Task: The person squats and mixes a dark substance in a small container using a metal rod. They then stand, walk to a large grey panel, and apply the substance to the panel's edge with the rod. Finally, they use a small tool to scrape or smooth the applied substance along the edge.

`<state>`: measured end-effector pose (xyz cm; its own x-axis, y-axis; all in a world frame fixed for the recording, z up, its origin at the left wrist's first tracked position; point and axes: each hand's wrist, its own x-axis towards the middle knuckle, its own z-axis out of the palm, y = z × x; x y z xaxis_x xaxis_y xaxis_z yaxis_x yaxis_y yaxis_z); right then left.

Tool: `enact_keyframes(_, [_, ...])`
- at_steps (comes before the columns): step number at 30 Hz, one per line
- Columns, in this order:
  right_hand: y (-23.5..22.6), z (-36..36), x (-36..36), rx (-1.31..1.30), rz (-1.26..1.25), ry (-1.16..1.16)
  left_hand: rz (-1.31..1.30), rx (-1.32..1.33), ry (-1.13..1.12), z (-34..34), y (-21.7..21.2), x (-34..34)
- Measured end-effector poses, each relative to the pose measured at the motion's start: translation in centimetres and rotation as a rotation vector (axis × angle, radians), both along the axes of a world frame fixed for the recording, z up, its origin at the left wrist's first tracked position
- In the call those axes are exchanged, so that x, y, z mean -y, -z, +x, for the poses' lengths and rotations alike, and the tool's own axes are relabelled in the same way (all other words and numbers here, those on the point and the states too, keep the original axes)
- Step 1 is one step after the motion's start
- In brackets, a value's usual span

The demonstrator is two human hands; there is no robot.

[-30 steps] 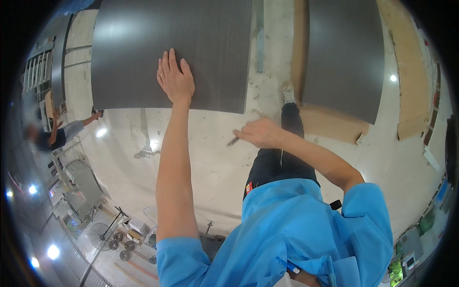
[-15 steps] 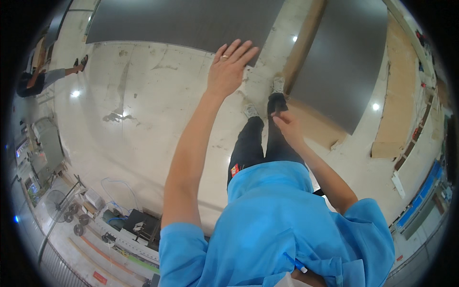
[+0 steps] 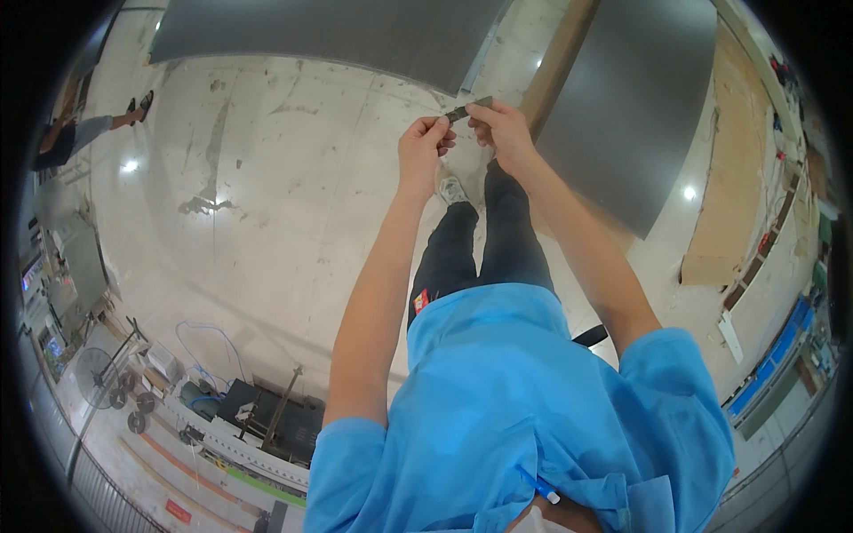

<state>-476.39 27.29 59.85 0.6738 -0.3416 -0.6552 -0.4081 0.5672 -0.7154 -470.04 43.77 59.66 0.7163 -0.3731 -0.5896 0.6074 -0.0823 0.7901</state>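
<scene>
Between my two hands is a small dark flat strip point(image 3: 457, 114), held level above the floor; its exact kind cannot be made out. My left hand point(image 3: 424, 153) pinches its left end between thumb and fingers. The other end is gripped by my right hand point(image 3: 503, 133), thumb on top and fingers curled beneath. Just beyond my hands lies the near edge of a large dark grey sheet point(image 3: 329, 35). A second dark grey sheet point(image 3: 631, 115) is to the right of my right hand, on brown cardboard point(image 3: 558, 67).
A long cardboard strip point(image 3: 724, 195) lies on the pale floor at right. At lower left stand a fan point(image 3: 96, 377) and a machine with a black top point(image 3: 267, 413). Another person point(image 3: 75, 138) is at the far left. My shoe point(image 3: 452, 189) is below my hands.
My left hand has come off the far grey sheet and drawn back. My right hand has risen forward to meet it, and both now hold the dark strip.
</scene>
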Motion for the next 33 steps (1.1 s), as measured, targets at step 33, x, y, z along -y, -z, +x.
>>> enact_keyframes(33, [0.7,1.5,1.5,0.03,0.123,0.031,-0.014,-0.108,-0.161,1.9,0.4,1.7])
